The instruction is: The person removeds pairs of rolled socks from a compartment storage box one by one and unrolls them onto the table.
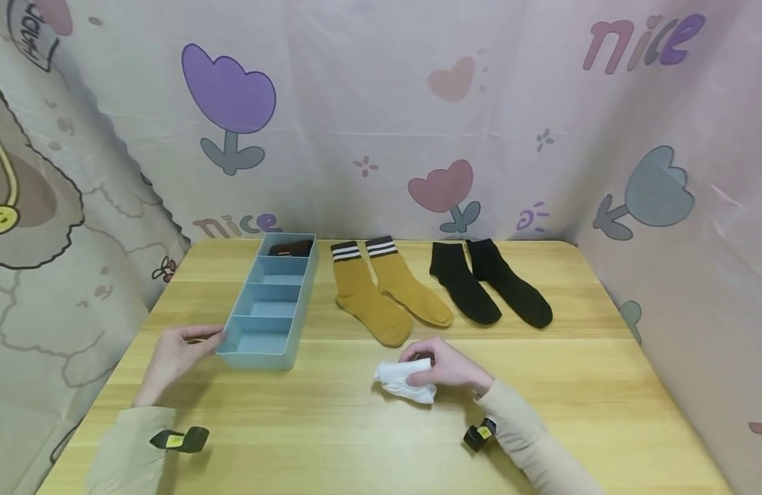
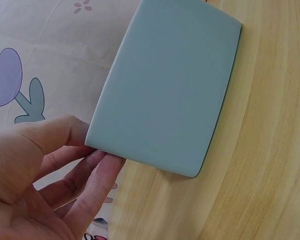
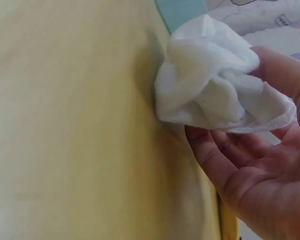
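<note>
With thumb and fingers, my left hand (image 1: 178,359) grips the near left corner of a light blue divided storage box (image 1: 257,361); in the left wrist view the box's smooth end wall (image 2: 165,90) fills the middle. Dark brown folded fabric (image 1: 292,248) lies in the box's rearmost compartment. My right hand (image 1: 445,366) pinches a folded bundle of white socks (image 1: 398,379) right of the box, close over the table. Its soft folds (image 3: 205,80) show between thumb and fingers in the right wrist view.
Behind the right hand, two mustard socks (image 1: 373,302) with striped cuffs lie flat side by side. Two black socks (image 1: 473,289) lie farther right. The wooden table (image 1: 331,440) meets a printed curtain (image 1: 356,103) at the back and sides.
</note>
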Tool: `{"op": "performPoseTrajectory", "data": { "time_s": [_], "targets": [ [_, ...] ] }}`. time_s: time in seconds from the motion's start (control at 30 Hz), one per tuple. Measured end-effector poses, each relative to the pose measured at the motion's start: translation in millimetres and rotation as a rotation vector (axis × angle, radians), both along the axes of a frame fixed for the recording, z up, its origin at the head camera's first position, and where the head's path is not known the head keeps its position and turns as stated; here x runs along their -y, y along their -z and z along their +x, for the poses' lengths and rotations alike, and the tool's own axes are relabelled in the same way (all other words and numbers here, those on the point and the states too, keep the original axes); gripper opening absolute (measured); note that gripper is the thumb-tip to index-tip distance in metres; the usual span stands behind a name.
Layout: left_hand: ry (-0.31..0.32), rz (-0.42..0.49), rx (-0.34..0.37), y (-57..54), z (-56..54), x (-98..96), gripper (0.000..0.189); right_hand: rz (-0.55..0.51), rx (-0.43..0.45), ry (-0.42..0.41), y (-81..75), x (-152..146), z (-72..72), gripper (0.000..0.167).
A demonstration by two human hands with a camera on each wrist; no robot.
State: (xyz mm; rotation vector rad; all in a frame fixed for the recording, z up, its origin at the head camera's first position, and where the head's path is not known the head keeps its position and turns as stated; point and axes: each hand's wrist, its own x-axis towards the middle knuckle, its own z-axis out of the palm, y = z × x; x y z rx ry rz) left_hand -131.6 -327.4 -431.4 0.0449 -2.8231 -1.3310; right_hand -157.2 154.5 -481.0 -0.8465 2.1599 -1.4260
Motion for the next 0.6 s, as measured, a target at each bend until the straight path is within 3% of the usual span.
{"op": "performPoseTrajectory", "data": {
  "time_s": [0.17,0.43,0.5,0.6],
  "targets": [
    [0.002,-0.033,0.009,0.9,1.3,0.7,0.037,0.004,0.026,-0.037,7.3,-2,0.9,0.026],
    [0.016,-0.016,0.053,-2.5,-0.6,1.6,0.039,0.032,0.036,-0.017,8.3,1,4.0,0.026],
    [0.007,-0.047,0.014,-3.5,-0.8,-1.0,0.036,0.035,0.039,-0.006,6.8,1,4.7,0.027],
    [-0.038,-0.127,-0.111,-3.7,0.2,-11.2,0.031,0.038,0.036,0.004,5.4,2,5.1,0.026]
  ]
}}
